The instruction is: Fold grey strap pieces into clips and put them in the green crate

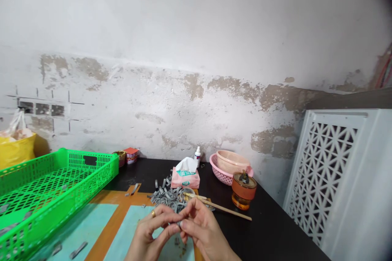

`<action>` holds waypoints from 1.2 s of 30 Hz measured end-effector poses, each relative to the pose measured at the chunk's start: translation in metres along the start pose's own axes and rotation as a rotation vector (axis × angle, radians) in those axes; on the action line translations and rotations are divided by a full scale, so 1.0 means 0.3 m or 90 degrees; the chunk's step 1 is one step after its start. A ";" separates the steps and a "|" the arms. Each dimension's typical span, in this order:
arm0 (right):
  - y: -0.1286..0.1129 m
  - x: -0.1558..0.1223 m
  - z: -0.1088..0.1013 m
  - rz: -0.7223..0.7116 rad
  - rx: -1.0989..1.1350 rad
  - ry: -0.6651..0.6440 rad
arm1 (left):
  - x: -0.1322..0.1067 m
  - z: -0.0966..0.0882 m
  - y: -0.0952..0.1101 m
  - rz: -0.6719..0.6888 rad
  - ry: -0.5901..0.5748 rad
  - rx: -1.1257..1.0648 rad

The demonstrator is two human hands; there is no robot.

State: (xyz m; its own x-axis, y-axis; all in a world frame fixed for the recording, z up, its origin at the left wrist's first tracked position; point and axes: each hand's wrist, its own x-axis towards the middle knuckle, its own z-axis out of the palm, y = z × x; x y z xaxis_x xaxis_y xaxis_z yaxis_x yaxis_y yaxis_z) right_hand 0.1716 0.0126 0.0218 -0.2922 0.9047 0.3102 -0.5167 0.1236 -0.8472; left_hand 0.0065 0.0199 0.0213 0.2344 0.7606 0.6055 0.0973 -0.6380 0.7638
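My left hand (151,232), with a ring on one finger, and my right hand (203,230) meet low in the middle of the view. Their fingertips pinch together on a small grey piece (179,223) that is mostly hidden. Just beyond the fingers lies a pile of grey strip-shaped pieces (167,196) on the table. A pair of wooden sticks (220,207) rests behind my right hand, pointing right.
A green plastic crate (58,183) holding a few grey pieces stands at the left. A pink tissue pack (185,177), small white bottle (197,154), pink basket with a bowl (228,167), and orange glass jar (243,191) sit at the back. A white lattice panel (337,179) stands to the right.
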 end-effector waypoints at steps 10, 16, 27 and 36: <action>0.015 -0.006 0.036 0.053 0.083 0.045 | -0.009 0.028 0.019 -0.033 0.097 -0.007; 0.029 -0.004 0.052 0.040 0.107 0.065 | -0.006 0.038 0.009 -0.074 0.080 -0.051; 0.030 -0.007 0.037 0.020 0.132 0.020 | 0.011 0.001 0.036 -0.057 0.019 -0.085; 0.012 -0.006 0.028 0.092 0.051 0.079 | 0.018 -0.019 0.039 -0.039 0.002 0.007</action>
State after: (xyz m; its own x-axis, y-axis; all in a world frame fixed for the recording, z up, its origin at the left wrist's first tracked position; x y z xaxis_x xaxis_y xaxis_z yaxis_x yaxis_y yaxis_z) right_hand 0.1634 0.0081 0.0219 -0.2691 0.9545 0.1285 -0.5399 -0.0390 -0.8408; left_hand 0.0035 0.0175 0.0347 0.2248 0.7981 0.5589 0.1212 -0.5921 0.7967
